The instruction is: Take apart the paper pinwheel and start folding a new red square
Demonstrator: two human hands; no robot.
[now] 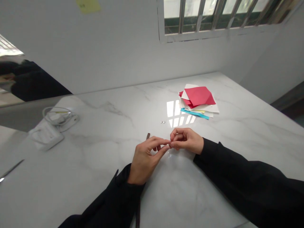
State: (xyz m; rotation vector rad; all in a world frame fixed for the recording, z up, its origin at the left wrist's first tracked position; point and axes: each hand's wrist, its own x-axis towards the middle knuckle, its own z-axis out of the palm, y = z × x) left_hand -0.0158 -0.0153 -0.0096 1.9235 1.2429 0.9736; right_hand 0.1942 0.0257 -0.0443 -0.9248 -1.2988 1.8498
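Both bare hands meet fingertip to fingertip above the glossy, white tabletop [102, 177], which is veined in grey like marble. The left hand [148, 155] keeps its thumb and index finger stretched forward to a narrow pinch; the right hand [186, 140], its fingers curled in, pinches narrowly toward it. A tiny dark piece [169, 145] sits between their tips, too small for me to say what it is made of. Black cloth sleeves [237, 171] cover both arms down to the wrists.

A slim, flat brown strip [148, 136] runs beneath the left hand and forearm, one blunt end poking out just beyond the knuckles. Ahead of the joined fingertips lie two small, round, shiny beads [162, 122], side by side. Farther out, beyond the right hand, flat sheets make an uneven paper stack [199, 97]: angular red pieces on top, white ones under them, slivers of yellow and blue at the near edge. Bright window reflections gleam on the polished surface beside it.

Well to the left of the left hand, a smooth white cable [45, 112] loops loosely by a boxy white block [46, 136] with rounded corners. Nearer the edge on that side lies a slender, dark, pen-like rod [11, 169].
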